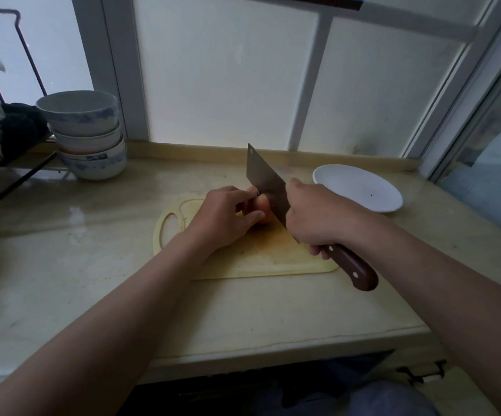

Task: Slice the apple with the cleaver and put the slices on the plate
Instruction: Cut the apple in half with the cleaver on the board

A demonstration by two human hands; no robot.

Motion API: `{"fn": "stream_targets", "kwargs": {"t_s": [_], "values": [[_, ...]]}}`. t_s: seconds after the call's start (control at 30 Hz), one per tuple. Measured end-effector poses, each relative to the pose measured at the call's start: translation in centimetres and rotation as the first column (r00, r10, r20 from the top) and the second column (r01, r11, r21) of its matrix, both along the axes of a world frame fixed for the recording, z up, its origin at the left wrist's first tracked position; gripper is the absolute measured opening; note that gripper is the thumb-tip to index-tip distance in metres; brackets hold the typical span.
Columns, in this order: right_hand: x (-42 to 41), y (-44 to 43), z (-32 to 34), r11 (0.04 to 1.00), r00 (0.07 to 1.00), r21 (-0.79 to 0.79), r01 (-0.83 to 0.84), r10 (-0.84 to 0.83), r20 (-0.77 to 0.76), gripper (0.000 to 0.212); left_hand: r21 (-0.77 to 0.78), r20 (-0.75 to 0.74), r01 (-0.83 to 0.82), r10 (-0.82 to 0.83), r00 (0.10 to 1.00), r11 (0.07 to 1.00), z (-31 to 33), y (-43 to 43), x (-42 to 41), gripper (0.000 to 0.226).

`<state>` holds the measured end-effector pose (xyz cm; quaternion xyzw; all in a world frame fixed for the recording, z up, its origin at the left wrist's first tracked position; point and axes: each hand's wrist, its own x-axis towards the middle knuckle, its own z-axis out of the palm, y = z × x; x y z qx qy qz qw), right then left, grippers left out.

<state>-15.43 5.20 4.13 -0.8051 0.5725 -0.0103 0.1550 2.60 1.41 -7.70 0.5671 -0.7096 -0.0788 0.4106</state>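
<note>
I am seeing the left hand (pixel 225 217) holding the apple (pixel 265 212) on the cutting board (pixel 258 259), fingers (pixel 250 217) curled round it. The right hand (pixel 318 219) is gripping the cleaver (pixel 265 181), blade against the apple.

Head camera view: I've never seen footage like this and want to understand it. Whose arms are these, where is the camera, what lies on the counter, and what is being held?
There is no machine here. A person wears one wide-angle camera on the head, looking down at their own arms. The left hand steadies an apple on a pale cutting board, its fingers curled round it. The right hand grips the wooden handle of a cleaver, whose blade is set against the apple. Further right on the counter sits a white plate with no slices on it yet. At far left is a stack of bowls.
</note>
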Motion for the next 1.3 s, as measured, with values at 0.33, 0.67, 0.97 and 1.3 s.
{"fn": "stream_targets", "kwargs": {"t_s": [0.33, 0.67, 0.97, 1.3], "values": [[-2.8, 0.0, -1.4, 0.999, 0.983, 0.016, 0.039, -0.041, 0.179, 0.024, -0.010, -0.031, 0.039, -0.039, 0.999, 0.999, -0.2, 0.4, 0.2, 0.053], [-1.3, 0.7, -2.0, 0.997, 0.992, -0.008, -0.072, 0.073, 0.107, 0.097, 0.073, -0.059, 0.047, -0.043, 0.997, 0.996, -0.3, 0.0, 0.0, 0.067], [-1.1, 1.1, -1.6, 0.996, 0.995, -0.003, -0.086, 0.086, 0.043, 0.100, 0.092, -0.080, 0.065, -0.057, 0.995, 0.994, -0.2, 0.1, -0.5, 0.067], [-0.1, -0.9, 0.6, 0.995, 0.996, 0.039, -0.091, 0.092, -0.015, 0.100, 0.088, -0.052, -0.001, 0.005, 0.999, 0.996, 0.0, 0.2, -0.9, 0.066]]}}
